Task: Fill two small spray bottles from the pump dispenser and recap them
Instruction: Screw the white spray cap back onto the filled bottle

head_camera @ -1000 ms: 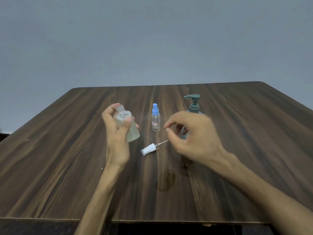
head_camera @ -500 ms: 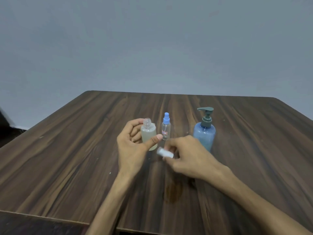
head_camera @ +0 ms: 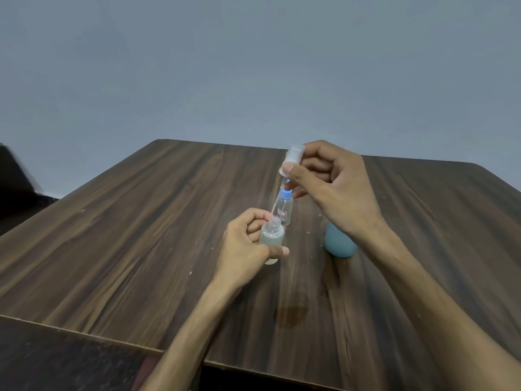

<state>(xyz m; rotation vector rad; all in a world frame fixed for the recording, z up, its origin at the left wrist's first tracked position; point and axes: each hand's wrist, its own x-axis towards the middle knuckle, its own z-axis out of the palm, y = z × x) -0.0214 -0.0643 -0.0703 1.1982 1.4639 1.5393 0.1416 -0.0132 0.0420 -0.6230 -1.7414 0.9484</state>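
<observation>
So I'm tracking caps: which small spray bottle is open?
The frosted bottle in the left hand; the clear bottle behind wears its blue cap.

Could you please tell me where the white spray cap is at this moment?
In the head view it is near the centre, pinched in the right hand: the white spray cap hangs above the open bottle that the left hand holds.
</observation>
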